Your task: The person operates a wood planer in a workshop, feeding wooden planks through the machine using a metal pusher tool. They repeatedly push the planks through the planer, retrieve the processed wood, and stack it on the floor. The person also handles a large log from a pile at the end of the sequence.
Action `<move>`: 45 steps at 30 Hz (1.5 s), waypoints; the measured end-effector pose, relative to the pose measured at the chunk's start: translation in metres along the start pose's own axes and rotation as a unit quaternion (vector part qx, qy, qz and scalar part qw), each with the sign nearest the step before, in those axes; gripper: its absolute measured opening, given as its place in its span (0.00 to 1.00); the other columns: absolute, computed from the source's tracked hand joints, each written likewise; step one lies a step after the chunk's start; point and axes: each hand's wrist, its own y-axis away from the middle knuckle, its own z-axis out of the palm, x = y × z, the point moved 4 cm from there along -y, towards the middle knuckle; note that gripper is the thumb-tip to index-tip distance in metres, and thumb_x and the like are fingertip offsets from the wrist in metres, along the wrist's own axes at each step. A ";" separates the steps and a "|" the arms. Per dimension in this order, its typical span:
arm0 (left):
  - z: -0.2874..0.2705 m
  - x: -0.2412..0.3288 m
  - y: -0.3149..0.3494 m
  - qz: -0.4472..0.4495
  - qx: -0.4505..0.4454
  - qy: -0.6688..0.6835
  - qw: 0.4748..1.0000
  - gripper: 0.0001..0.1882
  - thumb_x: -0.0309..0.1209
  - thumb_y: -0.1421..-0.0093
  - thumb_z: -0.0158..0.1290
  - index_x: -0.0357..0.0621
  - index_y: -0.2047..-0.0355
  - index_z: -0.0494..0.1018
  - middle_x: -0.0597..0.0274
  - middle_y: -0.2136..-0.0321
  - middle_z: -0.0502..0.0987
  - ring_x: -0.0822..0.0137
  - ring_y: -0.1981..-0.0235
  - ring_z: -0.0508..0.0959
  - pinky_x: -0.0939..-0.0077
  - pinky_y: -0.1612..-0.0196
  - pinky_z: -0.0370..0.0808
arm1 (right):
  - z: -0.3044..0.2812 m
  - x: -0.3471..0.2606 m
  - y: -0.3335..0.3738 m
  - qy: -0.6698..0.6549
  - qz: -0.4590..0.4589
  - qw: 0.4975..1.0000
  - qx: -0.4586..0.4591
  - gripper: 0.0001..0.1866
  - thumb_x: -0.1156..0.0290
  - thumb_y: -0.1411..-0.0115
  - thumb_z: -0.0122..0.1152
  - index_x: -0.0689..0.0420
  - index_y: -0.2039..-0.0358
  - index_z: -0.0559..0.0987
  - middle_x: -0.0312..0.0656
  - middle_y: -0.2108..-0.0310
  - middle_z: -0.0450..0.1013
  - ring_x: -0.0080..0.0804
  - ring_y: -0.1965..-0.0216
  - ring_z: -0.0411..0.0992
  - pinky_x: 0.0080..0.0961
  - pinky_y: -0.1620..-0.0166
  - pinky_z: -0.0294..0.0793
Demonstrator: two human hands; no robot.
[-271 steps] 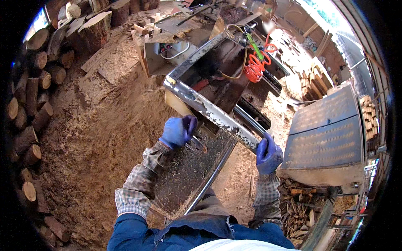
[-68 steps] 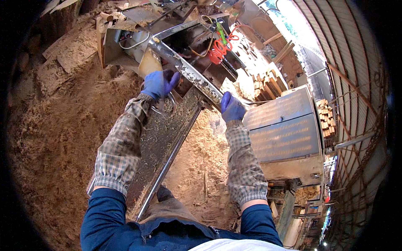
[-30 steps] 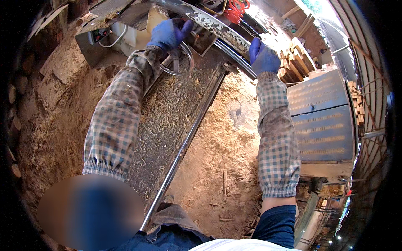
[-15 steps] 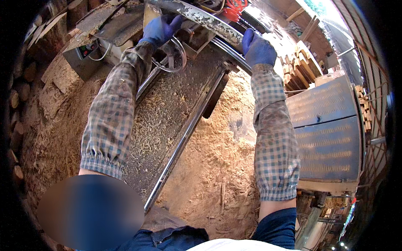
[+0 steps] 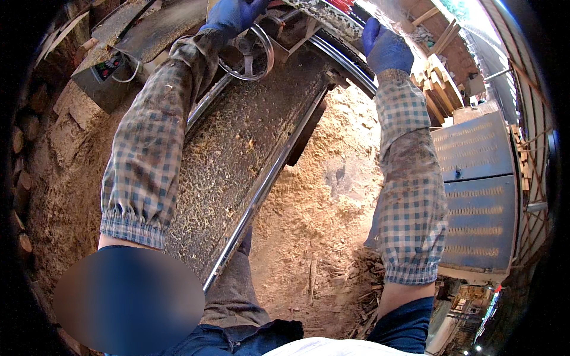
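Note:
Both my hands wear blue gloves, with checked, stained sleeves over the forearms. My left hand (image 5: 233, 18) is at the upper edge of the picture, bent inward with the thumb pointing right. What its fingers hold is hidden. Just below it is a chrome handwheel (image 5: 271, 56). A long grey bar with peeling paint (image 5: 332, 22) runs across the top. My right hand (image 5: 389, 50) closes on the right end of this bar, thumb up. Beneath lies a dark machine bed (image 5: 228, 160) strewn with wood shavings, edged by a shiny rail (image 5: 256, 202).
Sawdust (image 5: 332, 207) covers the floor. At the right stands a grey louvred metal cabinet (image 5: 478, 207), with stacked cut wood (image 5: 439, 89) behind it. A control box (image 5: 105, 74) sits at the left beside shaving-covered dark panels (image 5: 166, 29). Logs (image 5: 25, 172) line the far left.
Both hands and the bar have shifted up in the picture, the right hand also rightward. More of the machine bed, handwheel and floor shows now.

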 end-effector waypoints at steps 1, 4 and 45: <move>-0.001 -0.010 -0.001 -0.014 -0.017 -0.049 0.999 0.18 0.44 0.30 0.49 0.49 0.45 0.67 0.58 0.54 0.72 0.55 0.51 0.74 0.58 0.47 0.75 | 0.004 0.000 -0.002 0.003 -0.002 1.000 0.016 0.33 0.45 0.28 0.34 0.54 0.64 0.86 0.55 0.65 0.81 0.52 0.61 0.81 0.49 0.54 0.79; 0.009 -0.029 -0.009 -0.024 -0.068 -0.256 0.964 0.22 0.50 0.29 0.46 0.47 0.46 0.72 0.58 0.54 0.77 0.56 0.55 0.78 0.61 0.49 0.76 | 0.027 0.030 -0.025 0.031 -0.017 0.999 0.023 0.33 0.45 0.28 0.35 0.53 0.64 0.86 0.55 0.64 0.81 0.51 0.61 0.81 0.49 0.54 0.79; 0.135 -0.170 -0.083 -0.109 -0.205 -0.489 0.841 0.21 0.51 0.37 0.49 0.52 0.70 0.84 0.51 0.73 0.83 0.48 0.71 0.84 0.52 0.63 0.78 | 0.149 0.119 -0.162 0.030 0.070 0.991 -0.108 0.48 0.32 0.33 0.31 0.69 0.61 0.83 0.67 0.62 0.78 0.62 0.57 0.79 0.53 0.51 0.76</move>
